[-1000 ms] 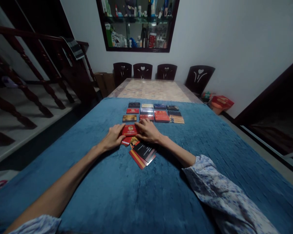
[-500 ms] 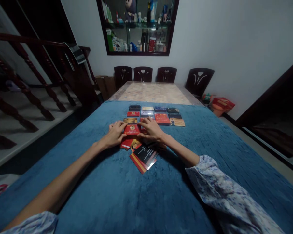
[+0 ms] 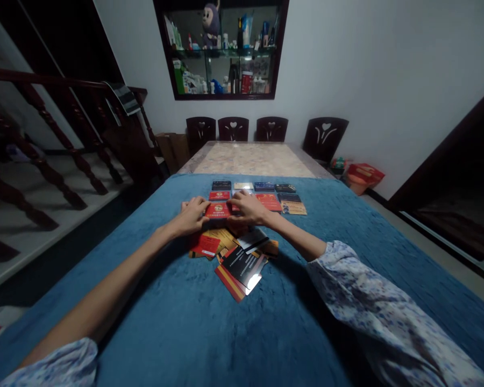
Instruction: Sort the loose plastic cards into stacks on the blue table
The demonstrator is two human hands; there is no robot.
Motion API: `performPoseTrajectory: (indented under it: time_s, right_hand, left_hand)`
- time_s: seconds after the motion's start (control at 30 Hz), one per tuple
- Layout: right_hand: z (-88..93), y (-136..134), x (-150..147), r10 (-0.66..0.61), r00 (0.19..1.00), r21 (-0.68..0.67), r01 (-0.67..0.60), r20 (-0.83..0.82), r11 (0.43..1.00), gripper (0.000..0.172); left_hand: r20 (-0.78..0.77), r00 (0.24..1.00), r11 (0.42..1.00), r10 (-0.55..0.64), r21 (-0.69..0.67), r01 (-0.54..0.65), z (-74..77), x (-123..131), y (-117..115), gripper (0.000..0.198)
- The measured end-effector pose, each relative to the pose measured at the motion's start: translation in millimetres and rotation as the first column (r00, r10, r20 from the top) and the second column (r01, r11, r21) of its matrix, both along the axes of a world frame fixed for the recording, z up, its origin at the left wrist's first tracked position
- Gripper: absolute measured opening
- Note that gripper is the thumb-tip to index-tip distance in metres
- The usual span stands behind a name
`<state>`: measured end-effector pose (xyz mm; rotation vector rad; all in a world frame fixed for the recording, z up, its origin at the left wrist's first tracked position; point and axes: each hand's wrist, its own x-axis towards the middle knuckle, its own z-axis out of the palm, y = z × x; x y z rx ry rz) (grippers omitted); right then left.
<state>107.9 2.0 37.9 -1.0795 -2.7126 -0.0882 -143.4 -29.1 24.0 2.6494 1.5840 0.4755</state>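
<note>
Between my two hands is a stack of cards (image 3: 218,210) with a red one on top. My left hand (image 3: 190,215) grips its left end, thumb at the near side and fingers beyond. The right end is pinched by my right hand (image 3: 245,208), which also covers part of another red card behind it. Just nearer to me lies a loose, overlapping pile with a black card (image 3: 242,264), a red card (image 3: 205,244) and gold cards. Farther off, neat stacks stand in rows, among them a red stack (image 3: 219,195), an orange-red stack (image 3: 268,202) and a dark stack (image 3: 221,185).
A blue cloth (image 3: 153,317) covers the near part of the table, with a marbled tabletop (image 3: 250,157) beyond. Dark chairs (image 3: 272,129) stand at the far end. A wooden railing (image 3: 64,134) runs along the left, and a red bag (image 3: 365,173) sits at the right wall.
Both hands have moved slightly away from me with the red-topped stack, toward the rows. More of the loose pile now shows below them. The view has tilted up a little.
</note>
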Motion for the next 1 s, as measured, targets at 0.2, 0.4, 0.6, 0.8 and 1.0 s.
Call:
performPoseTrajectory:
  time_s: [0.2,0.4,0.6,0.8,1.0]
  right_hand:
    - [14.8,12.0,-7.1,-0.048,0.997,-0.022,0.05,0.056,0.999,0.036]
    - [20.8,28.6,-15.6,-0.068,0.994,-0.035,0.071,0.082,0.997,0.039]
    - [23.2,44.1,-20.9,-0.092,0.99,-0.047,0.097,0.107,0.994,0.035]
    - [28.4,59.6,-24.5,-0.137,0.98,-0.081,0.15,0.146,0.985,0.037]
    - [27.6,77.1,-28.7,-0.145,0.974,-0.101,0.164,0.174,0.981,0.033]
  left_hand:
    - [-0.02,0.999,0.999,0.035,-0.018,-0.035,4.7,-1.0,21.8,0.046]
    - [-0.025,0.998,0.998,0.058,-0.007,-0.058,7.8,-6.4,43.1,0.047]
    - [-0.044,0.995,0.995,0.085,-0.047,-0.087,12.0,-5.4,59.5,0.048]
    - [-0.089,0.992,0.992,0.091,-0.074,-0.097,15.4,-2.8,79.5,0.045]
    - [-0.117,0.988,0.992,0.102,-0.059,-0.109,11.3,-2.6,99.4,0.045]
